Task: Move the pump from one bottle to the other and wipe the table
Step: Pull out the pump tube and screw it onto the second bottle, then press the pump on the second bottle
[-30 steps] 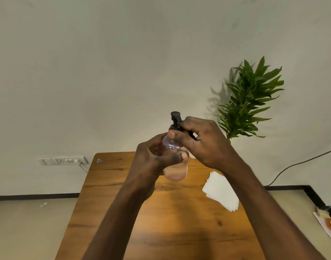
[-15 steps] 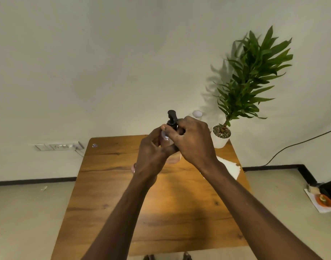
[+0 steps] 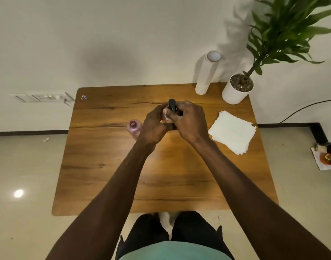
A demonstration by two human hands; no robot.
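Pump: we see the black pump [image 3: 172, 104] sticking up between both hands, above the middle of the counter [image 3: 108, 166].
Held bottle: a clear bottle [image 3: 166, 119] sits under the pump, mostly hidden by our fingers.
Left grip: our left hand [image 3: 154, 126] wraps closed around the bottle's body.
Right grip: our right hand [image 3: 190, 122] closes its fingers on the pump's collar at the bottle's neck.
Second bottle: a pink open-necked bottle [image 3: 134, 128] stands just to the left of the left grip, with no pump on it.
Napkins: a stack of white napkins [image 3: 233, 132] lies to the right of the right grip.
Beyond the grips: a white roll [image 3: 206, 74] and a potted plant [image 3: 237, 89] stand at the counter's far right.
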